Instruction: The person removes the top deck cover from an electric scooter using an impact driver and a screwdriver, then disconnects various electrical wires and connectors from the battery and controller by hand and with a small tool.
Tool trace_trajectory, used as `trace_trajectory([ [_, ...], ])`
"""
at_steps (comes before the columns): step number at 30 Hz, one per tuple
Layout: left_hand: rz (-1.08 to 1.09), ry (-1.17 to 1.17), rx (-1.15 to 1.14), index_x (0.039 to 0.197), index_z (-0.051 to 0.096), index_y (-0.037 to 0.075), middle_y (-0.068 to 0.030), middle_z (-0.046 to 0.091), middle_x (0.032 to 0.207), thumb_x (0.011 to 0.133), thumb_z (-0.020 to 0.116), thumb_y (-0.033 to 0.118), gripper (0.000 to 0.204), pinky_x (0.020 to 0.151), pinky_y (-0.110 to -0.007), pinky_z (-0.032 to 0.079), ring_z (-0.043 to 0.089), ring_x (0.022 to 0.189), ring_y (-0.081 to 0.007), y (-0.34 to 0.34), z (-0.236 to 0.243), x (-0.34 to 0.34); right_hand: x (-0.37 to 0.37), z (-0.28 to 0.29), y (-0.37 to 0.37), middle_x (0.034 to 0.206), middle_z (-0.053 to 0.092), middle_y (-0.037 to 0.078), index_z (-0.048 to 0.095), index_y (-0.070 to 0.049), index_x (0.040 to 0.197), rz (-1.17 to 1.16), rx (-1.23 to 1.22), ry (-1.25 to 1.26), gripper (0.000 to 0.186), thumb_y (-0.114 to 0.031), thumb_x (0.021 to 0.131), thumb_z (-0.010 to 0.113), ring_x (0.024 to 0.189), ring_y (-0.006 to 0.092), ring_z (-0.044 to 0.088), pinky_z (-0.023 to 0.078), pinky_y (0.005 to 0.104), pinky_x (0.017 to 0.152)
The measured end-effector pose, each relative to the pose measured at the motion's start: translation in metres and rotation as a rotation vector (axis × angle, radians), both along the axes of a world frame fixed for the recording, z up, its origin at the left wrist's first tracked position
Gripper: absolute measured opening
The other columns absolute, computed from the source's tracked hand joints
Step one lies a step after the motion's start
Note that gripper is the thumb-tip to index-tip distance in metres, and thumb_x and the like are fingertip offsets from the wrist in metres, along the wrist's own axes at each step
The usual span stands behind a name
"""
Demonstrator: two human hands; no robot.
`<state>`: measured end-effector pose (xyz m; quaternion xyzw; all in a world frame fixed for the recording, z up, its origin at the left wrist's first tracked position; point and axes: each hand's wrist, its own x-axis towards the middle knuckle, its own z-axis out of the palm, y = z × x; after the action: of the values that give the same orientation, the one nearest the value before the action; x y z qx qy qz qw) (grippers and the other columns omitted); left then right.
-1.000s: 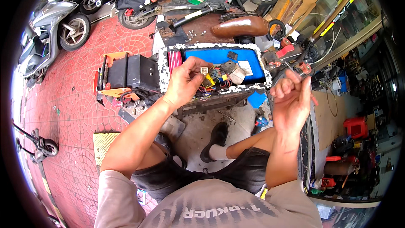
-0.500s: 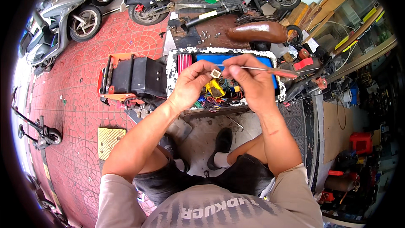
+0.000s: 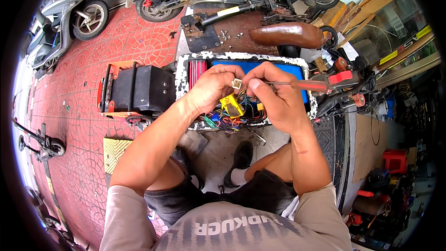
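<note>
The left hand (image 3: 209, 89) has its thumb and fingertips together, clamped on a small white connector (image 3: 237, 83), which sits above the near half of an uncovered box (image 3: 185, 62) with a chipped white rim. The connector's hollowed face is turned up toward the person, presumably so that its cells can be seen from above.

Just to the right, the right hand (image 3: 282, 101) pinches a screwdriver (image 3: 307, 85) by its thin shaft, with the red handle sticking out to the right beyond the fingers. A grip so far down the shaft probably trades force for fine control (its tip is lost behind the fingers, so I cannot tell whether it touches the connector). The two hands' fingertips are close beside each other, which likely helps to steady both.

Beneath them, a yellow part (image 3: 232, 106) lies among coloured wires (image 3: 225, 122) that spill onto the near rim; the loose spread seems to give the slack for raising the connector. A red finned block (image 3: 197, 73) fits in the box's left end, and a blue pack (image 3: 296, 70) fills the far side. Beyond the box, small screws (image 3: 225, 35) lie scattered on a brown board (image 3: 239, 42), left of a brown seat (image 3: 287, 36), perhaps laid there to be within reach.
</note>
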<state>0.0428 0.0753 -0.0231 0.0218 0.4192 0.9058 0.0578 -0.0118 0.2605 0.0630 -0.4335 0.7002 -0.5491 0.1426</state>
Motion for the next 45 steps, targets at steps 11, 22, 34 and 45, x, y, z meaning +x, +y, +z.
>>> trace_trajectory([
  [11,-0.023,0.004,-0.236,0.097,0.072,0.000,-0.0025,0.070,0.085,0.090,0.057,0.009,0.019,0.065,-0.023,0.047,0.060,0.072,-0.0070,0.001,-0.007,-0.005,-0.008,0.004,0.009,0.087,0.070,0.011,0.067,-0.002,0.099,-0.027,0.077,0.358,0.009,-0.006,0.092,0.067,0.077,0.0227,0.068,0.053,0.0348,0.069],
  [22,0.056,-0.032,-0.349,0.105,0.072,-0.004,-0.0068,0.073,0.098,0.092,0.060,-0.001,0.017,0.082,-0.027,0.053,0.066,0.088,-0.0131,0.002,-0.003,-0.008,-0.064,-0.036,0.029,0.113,0.074,0.026,0.061,-0.003,0.104,0.119,-0.150,-0.652,0.010,-0.013,0.102,0.061,0.093,0.0271,0.076,0.064,0.0357,0.079],
  [34,0.051,-0.049,-0.392,0.098,0.073,-0.001,-0.0048,0.072,0.088,0.090,0.071,0.003,0.010,0.071,-0.025,0.052,0.064,0.076,-0.0117,0.003,0.006,-0.005,-0.094,-0.078,0.026,0.120,0.071,0.029,0.067,-0.003,0.112,0.333,-0.303,-0.984,0.017,-0.016,0.101,0.063,0.099,0.0327,0.074,0.059,0.0459,0.090],
  [45,0.006,-0.040,-0.295,0.097,0.071,-0.002,-0.0042,0.070,0.087,0.085,0.072,0.002,0.013,0.075,-0.025,0.051,0.064,0.080,-0.0108,0.001,0.001,-0.006,-0.092,-0.081,0.020,0.119,0.070,0.029,0.065,-0.002,0.109,0.343,-0.298,-1.033,0.016,-0.016,0.100,0.063,0.099,0.0340,0.073,0.059,0.0465,0.089],
])
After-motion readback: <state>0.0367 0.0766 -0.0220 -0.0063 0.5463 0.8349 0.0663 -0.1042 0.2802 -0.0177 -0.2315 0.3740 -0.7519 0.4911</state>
